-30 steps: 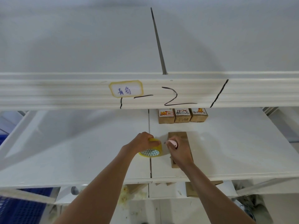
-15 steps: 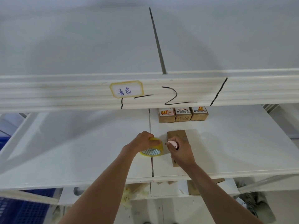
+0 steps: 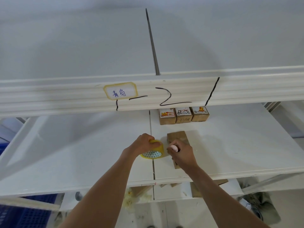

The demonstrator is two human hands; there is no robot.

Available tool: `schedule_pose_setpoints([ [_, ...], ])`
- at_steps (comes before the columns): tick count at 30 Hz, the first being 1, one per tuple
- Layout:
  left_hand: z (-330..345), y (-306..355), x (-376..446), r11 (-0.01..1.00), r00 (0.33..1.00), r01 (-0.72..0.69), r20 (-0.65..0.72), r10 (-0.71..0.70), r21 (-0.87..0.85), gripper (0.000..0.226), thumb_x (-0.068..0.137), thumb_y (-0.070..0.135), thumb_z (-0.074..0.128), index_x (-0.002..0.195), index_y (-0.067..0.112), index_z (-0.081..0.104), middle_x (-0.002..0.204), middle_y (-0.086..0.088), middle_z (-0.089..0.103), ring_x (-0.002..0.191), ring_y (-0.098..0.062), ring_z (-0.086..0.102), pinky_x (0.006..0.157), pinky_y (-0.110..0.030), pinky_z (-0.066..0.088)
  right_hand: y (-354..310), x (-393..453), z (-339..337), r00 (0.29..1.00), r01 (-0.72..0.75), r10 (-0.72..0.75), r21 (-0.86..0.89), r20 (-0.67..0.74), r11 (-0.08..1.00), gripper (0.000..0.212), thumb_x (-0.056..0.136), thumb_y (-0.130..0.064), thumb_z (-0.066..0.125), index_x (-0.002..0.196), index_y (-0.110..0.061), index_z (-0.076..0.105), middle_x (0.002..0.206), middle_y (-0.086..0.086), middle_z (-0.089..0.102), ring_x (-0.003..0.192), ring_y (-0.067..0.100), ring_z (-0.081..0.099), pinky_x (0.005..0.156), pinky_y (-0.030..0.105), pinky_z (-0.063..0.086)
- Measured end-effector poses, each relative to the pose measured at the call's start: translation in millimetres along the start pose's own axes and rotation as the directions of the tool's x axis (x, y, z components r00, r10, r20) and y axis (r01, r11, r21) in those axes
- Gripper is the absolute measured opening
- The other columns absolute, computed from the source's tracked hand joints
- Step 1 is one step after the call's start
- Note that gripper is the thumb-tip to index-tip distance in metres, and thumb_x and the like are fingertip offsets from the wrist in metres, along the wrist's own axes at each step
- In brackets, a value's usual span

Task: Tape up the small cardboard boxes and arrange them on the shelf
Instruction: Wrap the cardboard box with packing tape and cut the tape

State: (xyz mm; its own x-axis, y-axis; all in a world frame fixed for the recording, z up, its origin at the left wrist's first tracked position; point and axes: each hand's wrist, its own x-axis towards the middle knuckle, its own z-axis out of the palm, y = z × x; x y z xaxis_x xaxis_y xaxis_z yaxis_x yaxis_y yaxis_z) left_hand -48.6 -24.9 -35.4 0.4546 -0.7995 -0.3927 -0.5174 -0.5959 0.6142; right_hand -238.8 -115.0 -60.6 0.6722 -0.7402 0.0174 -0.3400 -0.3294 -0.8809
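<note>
A long brown cardboard box (image 3: 178,137) lies on the white shelf board (image 3: 238,145), its near end hidden under my right hand. My right hand (image 3: 182,155) rests over the box and grips a small pink cutter (image 3: 174,148) at the box's left edge. Just left of the box stands a yellow tape roll (image 3: 153,151) with a triangle-patterned core, and my left hand (image 3: 143,143) grips its top. Three small labelled boxes (image 3: 183,115) stand side by side at the back of the same shelf board.
The upper shelf's white front rail (image 3: 65,97) crosses the view above my hands, with a handwritten label (image 3: 120,92) and black marker strokes. More cardboard (image 3: 195,190) lies on the level below. A blue crate (image 3: 24,213) sits at the lower left.
Both hands stay where they were on the tape roll and the box. The view has shifted slightly; the long box looks marginally turned.
</note>
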Motion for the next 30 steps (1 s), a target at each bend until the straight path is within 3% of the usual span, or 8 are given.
schedule_pose_setpoints([
  [4, -2, 0, -2, 1.0, 1.0, -0.008, -0.004, 0.008, -0.01, 0.038, 0.094, 0.046, 0.065, 0.101, 0.009, 0.073, 0.105, -0.01, 0.071, 0.094, -0.024, 0.069, 0.081, -0.03, 0.055, -3, 0, -1, 1.0, -0.028, 0.028, 0.044, -0.005, 0.999, 0.011, 0.083, -0.024, 0.07, 0.078, -0.022, 0.061, 0.068, -0.001, 0.062, 0.054, 0.007, 0.062, 0.05, 0.021, 0.052],
  [10, -2, -6, -5, 0.999, 1.0, -0.006, -0.018, 0.006, -0.04, 0.026, 0.094, 0.045, 0.065, 0.088, 0.019, 0.068, 0.096, -0.003, 0.07, 0.086, -0.019, 0.068, 0.067, -0.02, 0.05, -8, -1, -6, 0.994, -0.112, 0.111, 0.057, 0.02, 0.992, 0.009, 0.079, -0.019, 0.071, 0.073, -0.024, 0.065, 0.069, 0.0, 0.065, 0.057, 0.009, 0.065, 0.053, 0.032, 0.057],
  [12, -2, -10, -6, 0.998, 1.0, -0.007, -0.018, 0.006, -0.057, 0.026, 0.095, 0.046, 0.064, 0.09, 0.02, 0.068, 0.098, -0.002, 0.07, 0.088, -0.019, 0.069, 0.07, -0.02, 0.052, -12, 0, -9, 0.989, -0.147, 0.146, 0.095, 0.017, 0.985, 0.009, 0.077, -0.018, 0.071, 0.072, -0.025, 0.068, 0.071, -0.003, 0.067, 0.058, 0.012, 0.067, 0.051, 0.025, 0.055],
  [16, -3, -11, -10, 0.997, 1.0, -0.02, -0.013, 0.019, -0.076, 0.027, 0.095, 0.047, 0.064, 0.092, 0.02, 0.067, 0.1, -0.003, 0.069, 0.092, -0.02, 0.069, 0.075, -0.024, 0.054, -17, 3, -15, 0.954, -0.27, 0.3, 0.362, -0.029, 0.892, 0.009, 0.084, -0.015, 0.072, 0.08, -0.022, 0.074, 0.076, -0.003, 0.071, 0.057, 0.027, 0.071, 0.051, 0.028, 0.056],
  [20, -5, -10, -13, 0.996, 0.999, -0.039, -0.013, 0.038, -0.081, 0.027, 0.096, 0.045, 0.063, 0.095, 0.019, 0.067, 0.102, -0.004, 0.069, 0.094, -0.021, 0.069, 0.078, -0.026, 0.055, -11, 19, -40, 0.861, -0.285, 0.483, 0.632, -0.163, 0.721, 0.01, 0.091, -0.018, 0.074, 0.1, -0.016, 0.072, 0.08, 0.002, 0.072, 0.063, 0.019, 0.07, 0.056, 0.025, 0.056],
  [24, -4, -13, -18, 0.984, 0.998, -0.053, -0.029, 0.048, -0.171, 0.03, 0.095, 0.046, 0.065, 0.085, 0.018, 0.067, 0.092, -0.004, 0.067, 0.089, -0.021, 0.068, 0.072, -0.026, 0.052, 14, 30, -76, 0.814, -0.409, 0.48, 0.265, -0.326, 0.873, 0.024, 0.097, -0.031, 0.066, 0.111, -0.013, 0.06, 0.084, 0.006, 0.07, 0.067, 0.018, 0.068, 0.053, 0.028, 0.054],
  [27, 0, -16, -22, 0.961, 0.999, -0.03, -0.04, 0.02, -0.276, 0.033, 0.093, 0.045, 0.068, 0.076, 0.017, 0.065, 0.083, -0.004, 0.064, 0.086, -0.023, 0.067, 0.072, -0.029, 0.052, 36, 28, -89, 0.825, -0.501, 0.475, -0.006, -0.306, 0.865, 0.018, 0.094, -0.03, 0.067, 0.096, -0.014, 0.06, 0.085, 0.008, 0.069, 0.078, 0.026, 0.068, 0.068, 0.044, 0.06],
  [30, 4, -16, -25, 0.95, 0.999, -0.03, -0.047, 0.017, -0.309, 0.033, 0.092, 0.046, 0.068, 0.073, 0.02, 0.064, 0.082, -0.003, 0.064, 0.088, -0.025, 0.069, 0.072, -0.03, 0.053, 48, 25, -91, 0.841, -0.521, 0.471, -0.165, -0.265, 0.838, 0.027, 0.092, -0.038, 0.07, 0.099, -0.013, 0.061, 0.089, 0.005, 0.064, 0.079, 0.023, 0.059, 0.066, 0.034, 0.05],
])
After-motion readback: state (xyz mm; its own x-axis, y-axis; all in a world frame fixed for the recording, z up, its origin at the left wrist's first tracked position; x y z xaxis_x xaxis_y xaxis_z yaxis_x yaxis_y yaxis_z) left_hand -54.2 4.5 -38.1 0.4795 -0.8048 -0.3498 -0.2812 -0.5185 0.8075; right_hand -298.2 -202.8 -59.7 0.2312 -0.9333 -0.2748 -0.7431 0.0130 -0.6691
